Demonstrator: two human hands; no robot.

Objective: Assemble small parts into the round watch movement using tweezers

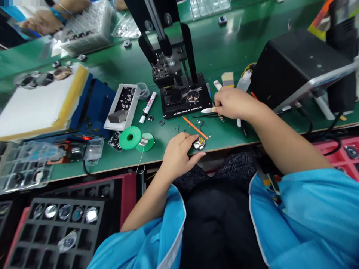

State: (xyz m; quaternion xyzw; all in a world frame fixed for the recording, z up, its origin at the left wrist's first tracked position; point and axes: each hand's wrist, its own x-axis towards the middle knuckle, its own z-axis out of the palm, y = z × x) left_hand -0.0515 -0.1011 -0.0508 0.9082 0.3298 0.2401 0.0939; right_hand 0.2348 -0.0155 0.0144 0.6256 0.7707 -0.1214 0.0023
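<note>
My left hand rests at the table's front edge. Its fingers and thumb are around a small round watch module with yellow and white parts, partly covered by the fingertips. My right hand is closed on a white pointed tool, whose tip points left; its exact kind is unclear. Just under that tip lie dark tweezers. An orange stick lies on the green mat between both hands. Behind them stands a black bench press with a round part on its base.
Left of the press are a paint marker, a white box of small parts and a green solder spool. A black device stands right. Lower left is a foam tray with watches. A co-worker's hand is upper left.
</note>
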